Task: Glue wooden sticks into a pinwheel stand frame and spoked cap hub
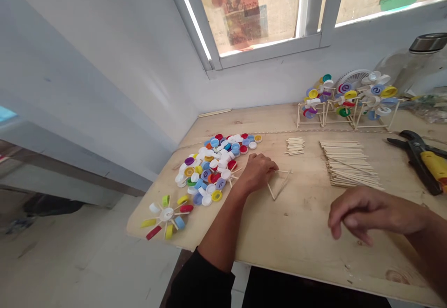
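My left hand (257,172) is closed on one corner of a small wooden stick frame (271,191), whose thin sticks lie on the wooden table. Over the table's right part hovers my right hand (375,212), fingers loosely bent and apart, with nothing visible in them. Just beyond it lies a stack of long wooden sticks (349,164). A smaller group of short sticks (295,146) is behind the frame. Left of my left hand spreads a heap of coloured bottle caps (209,168), with a partly hidden stick wheel (226,174) at its edge.
A wheel of sticks and caps (166,215) lies at the table's (289,238) left front corner. Black and yellow pliers (424,159) lie at the right. Along the wall stand several stick stands with cap wheels (345,98), a white fan (352,78) and a glass jar (419,61).
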The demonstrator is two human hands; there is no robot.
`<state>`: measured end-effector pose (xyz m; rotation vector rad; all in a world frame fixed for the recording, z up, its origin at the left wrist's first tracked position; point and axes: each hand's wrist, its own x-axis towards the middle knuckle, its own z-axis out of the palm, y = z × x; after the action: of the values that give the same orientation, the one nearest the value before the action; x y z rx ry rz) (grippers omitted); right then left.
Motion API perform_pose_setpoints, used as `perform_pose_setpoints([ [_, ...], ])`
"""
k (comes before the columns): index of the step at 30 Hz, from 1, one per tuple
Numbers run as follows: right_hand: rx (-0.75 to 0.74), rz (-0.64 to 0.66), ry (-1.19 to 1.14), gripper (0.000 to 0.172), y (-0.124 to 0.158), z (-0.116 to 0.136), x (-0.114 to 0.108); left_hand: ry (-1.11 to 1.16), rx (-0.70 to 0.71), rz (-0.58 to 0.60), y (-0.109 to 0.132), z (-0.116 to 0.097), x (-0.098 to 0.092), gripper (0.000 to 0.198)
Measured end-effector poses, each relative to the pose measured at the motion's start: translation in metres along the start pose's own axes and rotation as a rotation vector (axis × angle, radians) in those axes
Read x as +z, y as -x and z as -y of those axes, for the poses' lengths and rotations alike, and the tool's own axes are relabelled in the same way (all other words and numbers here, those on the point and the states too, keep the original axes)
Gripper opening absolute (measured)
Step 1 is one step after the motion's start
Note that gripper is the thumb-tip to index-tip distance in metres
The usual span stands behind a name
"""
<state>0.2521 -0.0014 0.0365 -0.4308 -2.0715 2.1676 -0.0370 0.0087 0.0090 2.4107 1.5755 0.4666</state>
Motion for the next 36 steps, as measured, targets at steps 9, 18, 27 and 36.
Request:
perform_pose_setpoints([
  [9,0.171,0.203,0.127,0.035,-0.007,-0.015,0.003,0.016,-0.031,-0.138,-0.002,0.001,0.007,0.025],
  [18,0.048,0.116,0.187,0.036,-0.013,-0.004,0.005,0.069,-0.054,-0.273,-0.005,-0.004,0.009,0.018],
  [27,0.023,0.154,0.160,0.039,-0.013,-0.004,0.008,0.080,-0.012,-0.327,-0.005,-0.009,0.011,0.017],
  [36,0.075,0.019,0.032,0.032,-0.011,-0.014,0.005,0.080,0.000,-0.296,-0.005,-0.012,0.016,0.018],
])
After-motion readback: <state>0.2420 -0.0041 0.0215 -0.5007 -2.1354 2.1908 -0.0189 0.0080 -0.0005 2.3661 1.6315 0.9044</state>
